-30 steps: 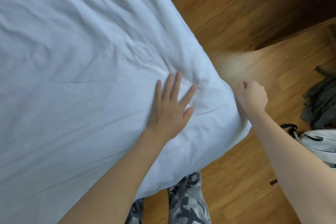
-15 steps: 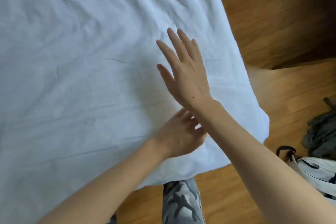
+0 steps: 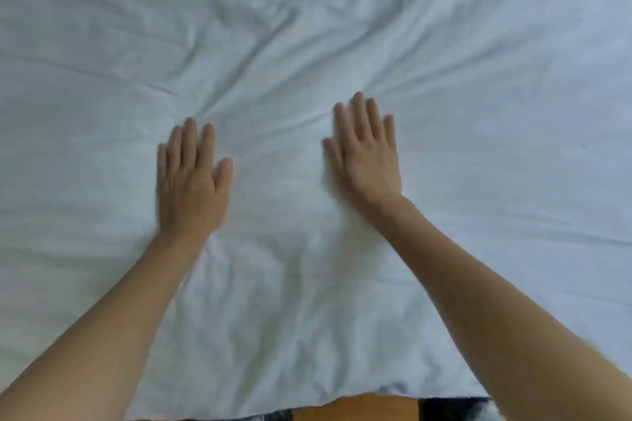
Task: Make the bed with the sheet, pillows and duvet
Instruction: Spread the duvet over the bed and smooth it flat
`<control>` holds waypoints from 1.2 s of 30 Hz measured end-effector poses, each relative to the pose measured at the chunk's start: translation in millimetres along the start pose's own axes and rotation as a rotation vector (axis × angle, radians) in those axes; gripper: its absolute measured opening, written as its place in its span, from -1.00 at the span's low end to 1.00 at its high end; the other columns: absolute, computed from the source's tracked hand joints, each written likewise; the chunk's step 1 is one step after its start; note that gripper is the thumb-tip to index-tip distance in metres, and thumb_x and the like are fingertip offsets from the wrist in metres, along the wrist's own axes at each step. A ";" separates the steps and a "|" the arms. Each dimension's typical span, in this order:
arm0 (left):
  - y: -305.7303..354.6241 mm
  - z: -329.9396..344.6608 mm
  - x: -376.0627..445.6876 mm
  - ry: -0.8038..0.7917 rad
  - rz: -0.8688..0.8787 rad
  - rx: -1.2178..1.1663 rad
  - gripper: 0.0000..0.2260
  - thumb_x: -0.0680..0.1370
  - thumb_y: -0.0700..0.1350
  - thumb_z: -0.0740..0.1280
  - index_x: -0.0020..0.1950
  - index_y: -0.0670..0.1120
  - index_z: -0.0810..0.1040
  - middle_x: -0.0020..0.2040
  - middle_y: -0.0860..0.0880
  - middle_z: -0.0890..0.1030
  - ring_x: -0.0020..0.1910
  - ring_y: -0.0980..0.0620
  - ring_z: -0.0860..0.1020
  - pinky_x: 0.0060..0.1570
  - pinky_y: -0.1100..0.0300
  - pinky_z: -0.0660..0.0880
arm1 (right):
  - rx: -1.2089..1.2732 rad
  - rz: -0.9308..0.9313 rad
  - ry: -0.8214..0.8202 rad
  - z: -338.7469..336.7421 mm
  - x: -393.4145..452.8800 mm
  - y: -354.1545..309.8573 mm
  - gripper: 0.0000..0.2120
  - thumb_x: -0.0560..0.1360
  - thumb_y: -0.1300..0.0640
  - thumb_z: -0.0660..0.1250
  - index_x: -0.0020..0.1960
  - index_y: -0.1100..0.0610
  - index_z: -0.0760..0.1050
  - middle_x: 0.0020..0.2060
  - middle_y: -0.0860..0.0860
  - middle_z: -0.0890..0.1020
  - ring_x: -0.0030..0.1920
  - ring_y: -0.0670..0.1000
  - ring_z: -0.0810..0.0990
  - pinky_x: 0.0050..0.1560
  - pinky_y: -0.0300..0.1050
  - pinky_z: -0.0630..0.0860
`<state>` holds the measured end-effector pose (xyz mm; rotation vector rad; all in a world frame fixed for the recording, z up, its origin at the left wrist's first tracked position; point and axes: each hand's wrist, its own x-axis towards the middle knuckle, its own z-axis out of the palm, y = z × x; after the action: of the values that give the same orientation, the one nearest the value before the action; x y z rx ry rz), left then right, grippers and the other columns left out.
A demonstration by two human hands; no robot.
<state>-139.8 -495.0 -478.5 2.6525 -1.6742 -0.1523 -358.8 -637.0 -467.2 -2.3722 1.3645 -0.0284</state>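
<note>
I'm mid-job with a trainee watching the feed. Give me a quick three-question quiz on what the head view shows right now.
1. True or false: the left hand is gripping a bunched fold of the white sheet.
2. Multiple choice: how does the right hand lie? A) flat on the sheet, fingers straight; B) curled round a pillow; C) raised clear of the bed.
3. Fill in: the strongest creases in the sheet run ______ the hands, toward the far side of the bed.

Key
1. False: it lies flat, fingers straight.
2. A.
3. beyond.
</note>
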 end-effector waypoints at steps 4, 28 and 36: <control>-133.2 -4.9 -47.8 0.009 -0.136 -0.013 -0.50 0.63 0.06 0.05 0.52 -0.16 0.25 0.52 -0.23 0.23 0.49 -0.24 0.19 0.45 -0.11 0.06 | -0.005 -0.297 -0.097 94.1 -37.0 -192.2 -0.44 0.59 -0.13 -0.03 0.51 0.09 0.23 0.52 0.19 0.17 0.53 0.17 0.10 0.49 0.10 -0.12; -96.3 -40.9 44.6 0.046 0.323 -0.353 -0.52 0.59 0.01 0.15 0.49 -0.13 0.31 0.52 -0.26 0.21 0.52 -0.23 0.15 0.45 -0.19 0.06 | 0.044 0.539 0.341 -21.6 50.6 -51.6 -0.39 0.55 -0.02 0.06 0.51 0.27 0.16 0.51 0.20 0.18 0.53 0.15 0.10 0.52 0.09 -0.02; -148.2 -36.7 207.4 -0.127 0.223 -0.143 -0.48 0.62 0.14 0.12 0.55 0.01 0.19 0.59 -0.09 0.08 0.56 -0.13 0.02 0.47 -0.12 -0.12 | 0.050 0.377 0.067 -0.5 156.0 -105.6 -0.37 0.51 -0.19 0.05 0.53 0.03 0.19 0.54 0.06 0.16 0.53 0.08 0.08 0.51 0.06 -0.02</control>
<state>85.3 -619.7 -466.7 2.3803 -1.9010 -0.4287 -190.2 -720.5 -457.5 -2.0546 1.7989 -0.0353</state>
